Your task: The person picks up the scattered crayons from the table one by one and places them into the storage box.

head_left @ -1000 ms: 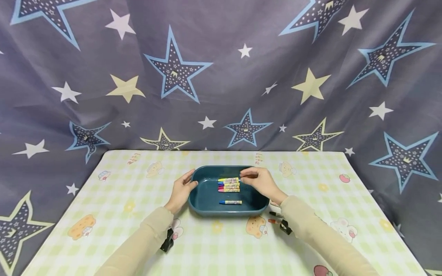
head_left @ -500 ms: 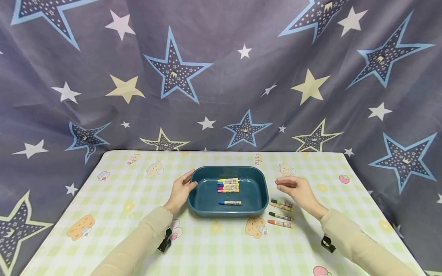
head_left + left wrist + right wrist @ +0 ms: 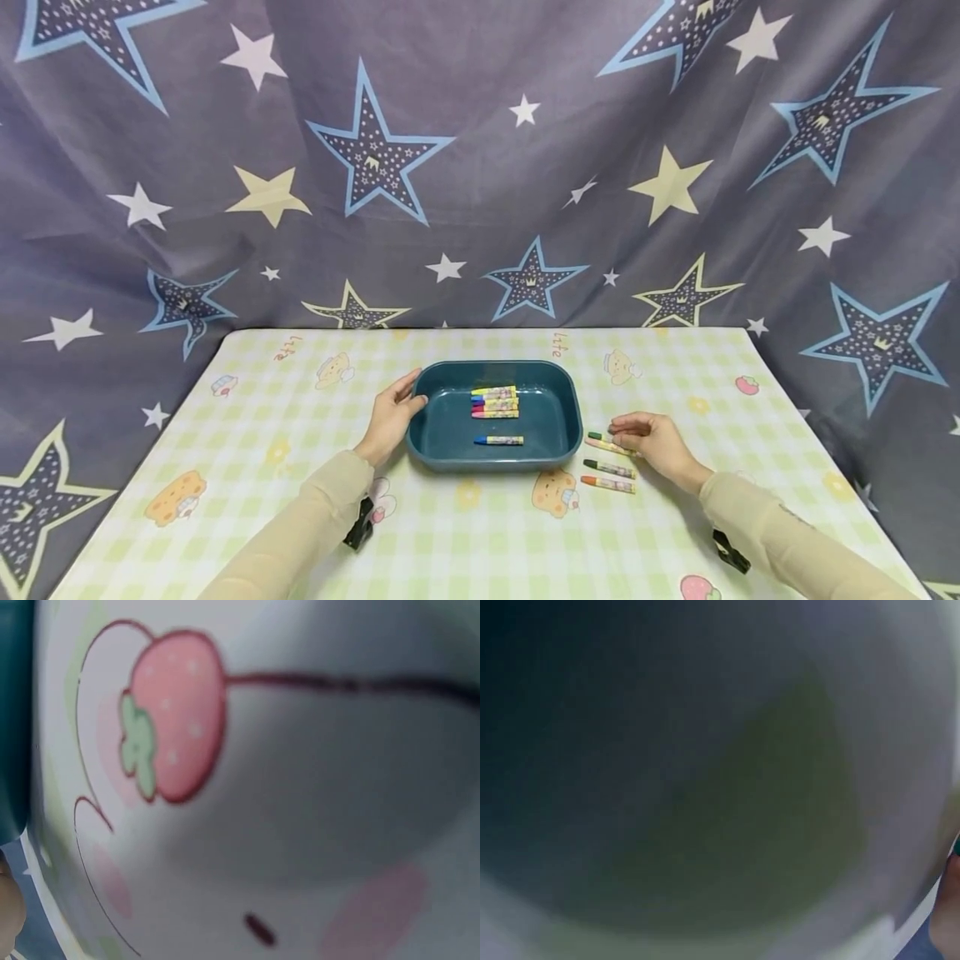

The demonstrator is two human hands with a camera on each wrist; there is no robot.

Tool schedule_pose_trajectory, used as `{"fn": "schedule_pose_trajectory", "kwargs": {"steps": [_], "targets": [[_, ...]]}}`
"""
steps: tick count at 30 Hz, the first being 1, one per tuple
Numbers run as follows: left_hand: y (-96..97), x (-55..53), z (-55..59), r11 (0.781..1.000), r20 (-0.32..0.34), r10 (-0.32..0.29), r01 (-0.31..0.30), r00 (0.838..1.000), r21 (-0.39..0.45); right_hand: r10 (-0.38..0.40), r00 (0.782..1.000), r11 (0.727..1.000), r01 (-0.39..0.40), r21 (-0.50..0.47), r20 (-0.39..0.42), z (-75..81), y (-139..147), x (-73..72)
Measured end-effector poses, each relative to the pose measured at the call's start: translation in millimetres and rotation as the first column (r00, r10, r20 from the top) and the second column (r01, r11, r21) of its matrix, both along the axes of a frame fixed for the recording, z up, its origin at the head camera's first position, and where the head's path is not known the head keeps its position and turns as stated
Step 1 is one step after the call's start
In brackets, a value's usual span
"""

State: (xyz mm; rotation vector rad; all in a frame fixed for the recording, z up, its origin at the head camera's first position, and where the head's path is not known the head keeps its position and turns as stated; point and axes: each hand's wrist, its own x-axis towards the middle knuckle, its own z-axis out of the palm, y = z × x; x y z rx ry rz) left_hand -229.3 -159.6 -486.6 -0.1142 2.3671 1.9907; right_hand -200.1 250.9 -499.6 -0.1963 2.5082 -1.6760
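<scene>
My left hand [image 3: 388, 421] grips the left end of a dark teal plastic tray [image 3: 491, 465], thumb over the rim and fingers along the outside. Inside the tray, several crayons, among them a yellow crayon [image 3: 493, 391] and a pink crayon [image 3: 495, 414], lie side by side. A blue crayon [image 3: 499, 440] lies apart, nearer the front. Right of the tray, my right hand [image 3: 660, 446] is low over a green crayon [image 3: 596, 436] and a peach crayon [image 3: 606, 447], covering their right ends. Its fingertips are at the green crayon; I cannot tell whether they pinch it.
A dark green crayon [image 3: 609, 469] and an orange crayon [image 3: 609, 484] lie on the table just in front of my right hand. A checked, cartoon-printed cloth [image 3: 285, 525] covers the table. A star-patterned curtain [image 3: 480, 167] hangs behind it. Both wrist views mostly show blurred cloth.
My right hand has left the tray, moving right, then down to the green and peach crayons on the table. My left hand has stayed on the tray's left end.
</scene>
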Motion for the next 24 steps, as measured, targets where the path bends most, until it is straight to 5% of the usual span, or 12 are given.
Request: {"fn": "schedule_pose_trajectory", "kwargs": {"steps": [10,24], "targets": [[-0.4,-1.4,-1.1,1.0,-0.006,-0.004,0.004,1.0,0.001,-0.044,0.996,0.988,0.055,0.142,-0.082,-2.8,-2.8,-2.9],[0.6,-1.3,0.7,1.0,-0.014,0.003,-0.002,1.0,0.008,0.006,0.991,0.982,0.019,0.19,-0.134,-2.4,-0.7,-1.5]]}}
